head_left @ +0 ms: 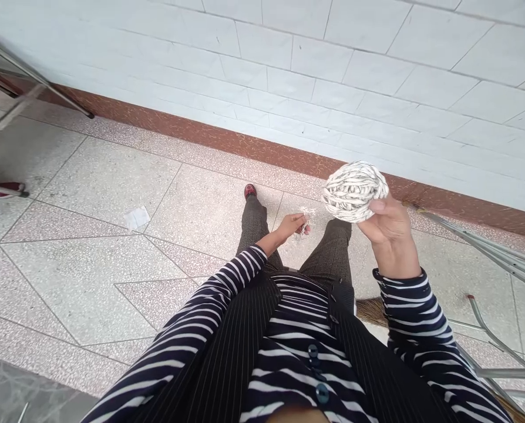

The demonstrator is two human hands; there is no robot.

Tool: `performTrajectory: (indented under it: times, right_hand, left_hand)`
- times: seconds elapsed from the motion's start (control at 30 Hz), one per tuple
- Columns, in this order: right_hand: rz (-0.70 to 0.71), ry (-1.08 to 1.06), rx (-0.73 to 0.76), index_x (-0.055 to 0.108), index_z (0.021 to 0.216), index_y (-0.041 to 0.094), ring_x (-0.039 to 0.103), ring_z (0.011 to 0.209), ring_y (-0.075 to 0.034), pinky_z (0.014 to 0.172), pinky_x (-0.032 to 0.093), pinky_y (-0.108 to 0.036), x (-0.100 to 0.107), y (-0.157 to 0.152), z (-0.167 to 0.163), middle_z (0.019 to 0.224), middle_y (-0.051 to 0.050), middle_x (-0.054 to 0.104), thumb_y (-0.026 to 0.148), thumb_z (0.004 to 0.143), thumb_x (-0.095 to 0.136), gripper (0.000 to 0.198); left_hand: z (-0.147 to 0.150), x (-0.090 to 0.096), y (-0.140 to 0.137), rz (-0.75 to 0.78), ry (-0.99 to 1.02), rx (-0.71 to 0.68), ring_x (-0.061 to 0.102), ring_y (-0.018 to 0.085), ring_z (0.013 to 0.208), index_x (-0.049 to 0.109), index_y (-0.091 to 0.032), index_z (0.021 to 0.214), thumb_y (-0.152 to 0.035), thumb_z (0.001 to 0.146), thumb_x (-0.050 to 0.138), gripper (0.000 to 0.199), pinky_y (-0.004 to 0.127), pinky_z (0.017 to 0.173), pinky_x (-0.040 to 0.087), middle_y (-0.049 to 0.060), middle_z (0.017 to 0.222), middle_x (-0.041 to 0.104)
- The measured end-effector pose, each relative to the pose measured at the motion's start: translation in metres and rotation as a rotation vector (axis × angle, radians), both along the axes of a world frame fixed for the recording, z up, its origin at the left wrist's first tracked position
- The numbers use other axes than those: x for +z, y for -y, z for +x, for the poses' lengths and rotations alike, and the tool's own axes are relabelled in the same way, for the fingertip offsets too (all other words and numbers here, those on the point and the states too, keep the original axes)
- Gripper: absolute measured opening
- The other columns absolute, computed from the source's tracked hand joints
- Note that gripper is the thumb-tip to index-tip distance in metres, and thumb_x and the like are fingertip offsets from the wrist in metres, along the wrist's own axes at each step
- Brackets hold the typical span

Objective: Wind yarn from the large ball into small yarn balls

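My right hand (pixel 392 226) is raised out to the right, its thumb and fingers closed on a ball of yarn (pixel 353 192). The ball is white flecked with dark grey, wound in thick strands. Lower and nearer my body, my left hand (pixel 292 227) is closed around a small tangle of thin whitish strands (pixel 305 222), with loose bits poking out past the fingers. No strand is visible joining the tangle to the ball.
A white tiled wall (pixel 289 70) rises ahead above a brown skirting strip (pixel 201 132). On the speckled floor lies a white paper scrap (pixel 137 218). Metal-legged furniture (pixel 20 111) stands left; metal frames (pixel 487 241) and a straw broom (pixel 372 310) are at right.
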State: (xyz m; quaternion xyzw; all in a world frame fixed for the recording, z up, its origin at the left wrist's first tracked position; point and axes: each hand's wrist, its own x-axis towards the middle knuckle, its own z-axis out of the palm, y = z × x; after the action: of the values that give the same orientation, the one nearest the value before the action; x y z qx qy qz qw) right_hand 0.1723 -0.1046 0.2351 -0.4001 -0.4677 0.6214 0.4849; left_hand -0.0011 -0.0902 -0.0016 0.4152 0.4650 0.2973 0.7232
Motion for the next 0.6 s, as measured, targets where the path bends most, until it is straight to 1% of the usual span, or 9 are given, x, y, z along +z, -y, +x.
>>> performTrajectory:
  times: [0.1, 0.17, 0.27, 0.33, 0.43, 0.5, 0.53, 0.6]
  right_hand:
    - [0.039, 0.001, -0.054, 0.057, 0.131, 0.035, 0.058, 0.130, -0.034, 0.100, 0.056, -0.058, 0.006, 0.001, 0.014, 0.125, -0.006, 0.067, 0.052, 0.061, 0.077, 0.076]
    - [0.071, -0.042, -0.140, 0.058, 0.129, 0.036, 0.059, 0.129, -0.034, 0.100, 0.055, -0.059, 0.007, -0.001, 0.026, 0.122, -0.005, 0.069, 0.047, 0.062, 0.075, 0.070]
    - [0.091, -0.139, -0.272, 0.062, 0.125, 0.038, 0.060, 0.127, -0.033, 0.101, 0.054, -0.059, 0.007, -0.004, 0.043, 0.119, -0.002, 0.071, 0.035, 0.061, 0.072, 0.065]
    - [0.114, -0.205, -0.326, 0.064, 0.122, 0.039, 0.061, 0.127, -0.033, 0.102, 0.054, -0.059, 0.009, -0.003, 0.048, 0.117, 0.000, 0.072, 0.031, 0.060, 0.072, 0.063]
    - [0.154, -0.301, -0.359, 0.066, 0.117, 0.043, 0.061, 0.126, -0.031, 0.105, 0.054, -0.056, 0.018, 0.003, 0.050, 0.115, 0.003, 0.073, 0.028, 0.060, 0.074, 0.059]
    - [0.183, -0.349, -0.379, 0.067, 0.115, 0.045, 0.062, 0.125, -0.030, 0.107, 0.054, -0.054, 0.027, 0.008, 0.051, 0.112, 0.005, 0.074, 0.027, 0.061, 0.076, 0.058]
    - [0.194, -0.361, -0.391, 0.067, 0.114, 0.046, 0.063, 0.124, -0.029, 0.107, 0.053, -0.053, 0.031, 0.011, 0.051, 0.110, 0.006, 0.075, 0.027, 0.062, 0.077, 0.057]
    - [0.194, -0.365, -0.399, 0.067, 0.113, 0.047, 0.065, 0.122, -0.030, 0.107, 0.053, -0.053, 0.038, 0.013, 0.051, 0.109, 0.006, 0.076, 0.026, 0.063, 0.078, 0.055]
  left_hand:
    - [-0.006, 0.002, -0.011, 0.061, -0.064, 0.100, 0.065, 0.014, 0.071, 0.070, -0.012, 0.085, -0.060, 0.080, 0.071, 0.048, 0.024, 0.063, 0.045, 0.009, 0.081, 0.073]
    - [-0.016, -0.001, -0.018, 0.091, -0.155, 0.162, 0.063, 0.015, 0.072, 0.071, -0.013, 0.081, -0.057, 0.078, 0.073, 0.044, 0.024, 0.062, 0.044, 0.007, 0.077, 0.071]
    - [-0.034, -0.009, -0.025, 0.099, -0.308, 0.246, 0.062, 0.016, 0.073, 0.073, -0.014, 0.080, -0.050, 0.079, 0.073, 0.036, 0.023, 0.062, 0.044, 0.003, 0.073, 0.069]
    - [-0.046, -0.015, -0.027, 0.082, -0.380, 0.320, 0.064, 0.018, 0.078, 0.074, -0.014, 0.080, -0.043, 0.079, 0.072, 0.029, 0.024, 0.065, 0.046, 0.003, 0.076, 0.070]
    - [-0.061, -0.020, -0.028, 0.010, -0.383, 0.435, 0.067, 0.020, 0.088, 0.074, -0.013, 0.086, -0.029, 0.080, 0.066, 0.019, 0.026, 0.074, 0.051, 0.007, 0.090, 0.074]
    - [-0.066, -0.020, -0.028, -0.013, -0.362, 0.469, 0.069, 0.020, 0.092, 0.074, -0.012, 0.089, -0.021, 0.080, 0.060, 0.019, 0.030, 0.081, 0.053, 0.010, 0.098, 0.075]
    - [-0.067, -0.019, -0.028, -0.001, -0.351, 0.464, 0.069, 0.020, 0.095, 0.074, -0.012, 0.089, -0.018, 0.080, 0.057, 0.020, 0.031, 0.086, 0.054, 0.011, 0.101, 0.075]
    - [-0.064, -0.015, -0.030, 0.068, -0.316, 0.400, 0.069, 0.021, 0.102, 0.075, -0.013, 0.091, -0.015, 0.081, 0.055, 0.022, 0.035, 0.097, 0.052, 0.011, 0.106, 0.076]
